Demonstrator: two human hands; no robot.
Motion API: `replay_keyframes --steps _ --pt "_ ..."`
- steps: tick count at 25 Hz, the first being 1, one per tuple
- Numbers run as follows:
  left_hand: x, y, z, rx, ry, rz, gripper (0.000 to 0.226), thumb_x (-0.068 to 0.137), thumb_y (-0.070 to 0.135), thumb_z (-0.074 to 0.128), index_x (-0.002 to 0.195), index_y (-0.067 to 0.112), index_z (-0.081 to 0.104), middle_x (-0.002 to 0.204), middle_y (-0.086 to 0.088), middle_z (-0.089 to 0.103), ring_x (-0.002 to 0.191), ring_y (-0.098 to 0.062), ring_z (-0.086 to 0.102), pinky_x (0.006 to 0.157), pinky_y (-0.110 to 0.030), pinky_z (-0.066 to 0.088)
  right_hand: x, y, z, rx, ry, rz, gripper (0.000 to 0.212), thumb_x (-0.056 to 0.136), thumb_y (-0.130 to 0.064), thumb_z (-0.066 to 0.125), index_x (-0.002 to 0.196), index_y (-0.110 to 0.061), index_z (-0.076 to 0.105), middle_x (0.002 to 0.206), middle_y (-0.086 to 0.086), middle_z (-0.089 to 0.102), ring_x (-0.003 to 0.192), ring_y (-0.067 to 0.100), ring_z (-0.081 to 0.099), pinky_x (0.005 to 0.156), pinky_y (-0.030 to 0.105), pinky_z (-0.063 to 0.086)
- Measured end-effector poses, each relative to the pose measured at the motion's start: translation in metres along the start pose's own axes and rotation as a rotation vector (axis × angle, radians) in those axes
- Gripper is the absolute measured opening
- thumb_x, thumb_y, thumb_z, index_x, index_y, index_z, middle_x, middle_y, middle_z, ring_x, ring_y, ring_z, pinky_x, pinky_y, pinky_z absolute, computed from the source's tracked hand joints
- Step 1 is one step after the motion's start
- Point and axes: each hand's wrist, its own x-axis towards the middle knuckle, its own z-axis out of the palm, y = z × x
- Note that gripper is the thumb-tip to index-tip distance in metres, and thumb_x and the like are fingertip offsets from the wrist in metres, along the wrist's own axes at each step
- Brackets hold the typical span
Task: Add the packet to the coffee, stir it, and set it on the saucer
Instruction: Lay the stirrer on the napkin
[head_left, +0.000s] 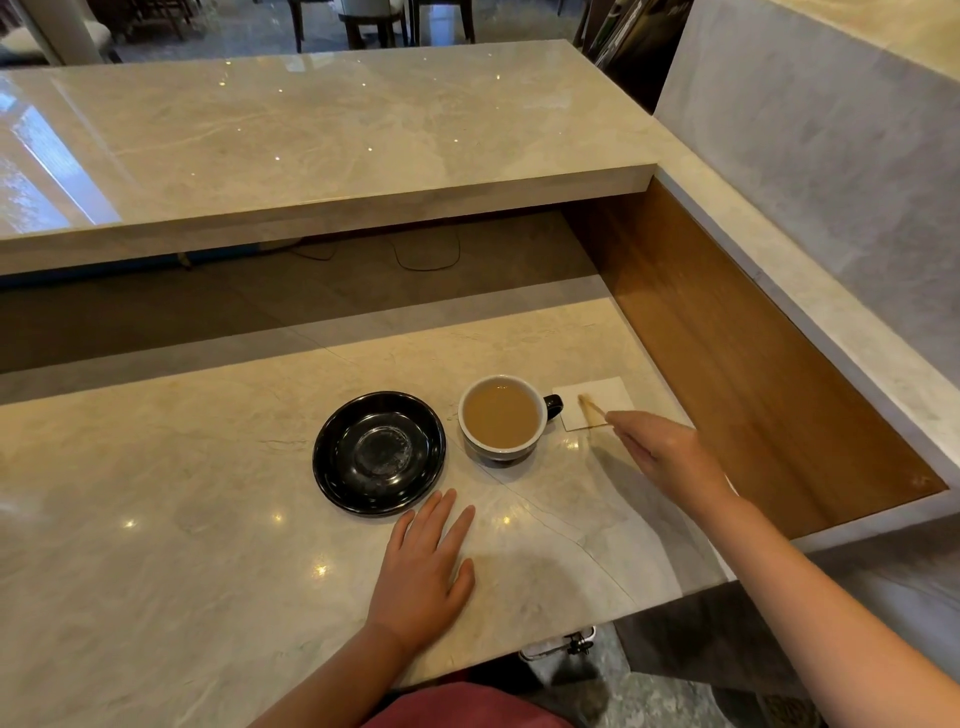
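A white cup with a black handle holds milky coffee and stands on the marble counter, just right of an empty black saucer. My right hand reaches past the cup and pinches a thin wooden stir stick whose far end lies over a white napkin. The stick looks blurred. My left hand rests flat on the counter, fingers apart, just below the saucer and holding nothing. No packet is in view.
A raised marble shelf runs across the back. A wooden side panel and a marble ledge close off the right. The counter's front edge lies near my body.
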Motion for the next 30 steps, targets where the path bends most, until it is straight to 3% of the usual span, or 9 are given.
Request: replay_keyframes --steps 4,7,9,11,13,19,22,27,30 --pt "0.000 0.000 0.000 -0.001 -0.006 -0.006 0.056 0.090 0.041 0.040 0.142 0.020 0.042 0.149 -0.008 0.034 0.138 -0.021 0.023 0.109 -0.040 0.014 -0.026 0.008 0.006 -0.115 -0.136 -0.060 0.026 0.083 -0.011 0.062 0.108 -0.007 0.066 0.107 0.013 0.071 0.092 0.027 0.070 0.071 0.042 0.061" --pt "0.000 0.000 -0.001 -0.003 -0.001 -0.005 0.056 0.090 0.041 0.040 0.141 0.020 0.043 0.149 -0.008 0.035 0.138 -0.021 0.023 0.110 -0.038 0.011 -0.034 0.004 0.006 -0.174 -0.231 -0.090 0.035 0.092 -0.027 0.041 0.109 -0.010 0.066 0.113 0.011 0.070 0.096 0.026 0.068 0.071 0.039 0.061" --pt "0.000 0.001 -0.001 0.001 0.001 -0.003 0.056 0.090 0.040 0.040 0.141 0.019 0.044 0.148 -0.009 0.036 0.138 -0.022 0.024 0.110 -0.038 0.012 -0.041 0.004 0.011 -0.178 -0.288 -0.050 0.037 0.094 -0.028 0.038 0.114 -0.009 0.063 0.119 0.012 0.066 0.105 0.028 0.065 0.082 0.038 0.057" --pt "0.000 0.001 -0.002 -0.001 0.003 -0.005 0.056 0.089 0.040 0.040 0.141 0.019 0.044 0.148 -0.009 0.036 0.137 -0.022 0.025 0.110 -0.038 0.012 -0.046 0.006 0.016 -0.143 -0.338 0.040 0.034 0.091 -0.019 0.050 0.123 -0.010 0.056 0.129 0.012 0.060 0.115 0.029 0.058 0.097 0.037 0.047" --pt "0.000 0.001 -0.002 -0.004 0.003 -0.006 0.056 0.089 0.040 0.040 0.140 0.019 0.044 0.148 -0.009 0.037 0.137 -0.023 0.026 0.109 -0.038 0.013 -0.048 0.004 0.017 -0.157 -0.361 0.079 0.036 0.089 -0.017 0.055 0.123 -0.009 0.056 0.127 0.012 0.061 0.115 0.027 0.059 0.099 0.031 0.041" --pt "0.000 0.001 -0.002 -0.006 0.002 -0.001 0.056 0.089 0.041 0.040 0.140 0.018 0.045 0.147 -0.010 0.038 0.136 -0.023 0.027 0.109 -0.039 0.015 -0.047 -0.009 0.011 -0.246 -0.466 0.097 0.058 0.093 -0.050 0.027 0.121 -0.009 0.056 0.128 0.010 0.060 0.122 0.026 0.053 0.103 0.041 0.037" --pt "-0.001 0.001 -0.003 -0.008 0.000 -0.001 0.055 0.089 0.040 0.040 0.139 0.018 0.046 0.146 -0.010 0.039 0.136 -0.024 0.029 0.108 -0.040 0.015 -0.045 -0.011 0.010 -0.227 -0.469 0.104 0.061 0.093 -0.052 0.018 0.118 -0.012 0.058 0.127 0.007 0.061 0.123 0.025 0.051 0.104 0.043 0.038" --pt "0.001 0.001 -0.003 0.000 -0.002 -0.001 0.056 0.088 0.040 0.040 0.139 0.017 0.047 0.145 -0.010 0.040 0.135 -0.024 0.030 0.109 -0.038 0.014 -0.026 -0.034 0.005 -0.110 -0.342 0.129 0.043 0.088 -0.042 0.041 0.112 -0.013 0.062 0.116 0.009 0.066 0.108 0.026 0.060 0.090 0.044 0.051" --pt "0.000 0.002 -0.003 -0.004 -0.005 -0.007 0.056 0.088 0.040 0.040 0.139 0.018 0.047 0.146 -0.010 0.040 0.135 -0.024 0.030 0.109 -0.038 0.013 0.001 -0.060 0.003 -0.118 -0.229 0.074 0.045 0.083 -0.044 0.050 0.117 -0.016 0.060 0.117 0.009 0.065 0.107 0.025 0.060 0.088 0.040 0.050"
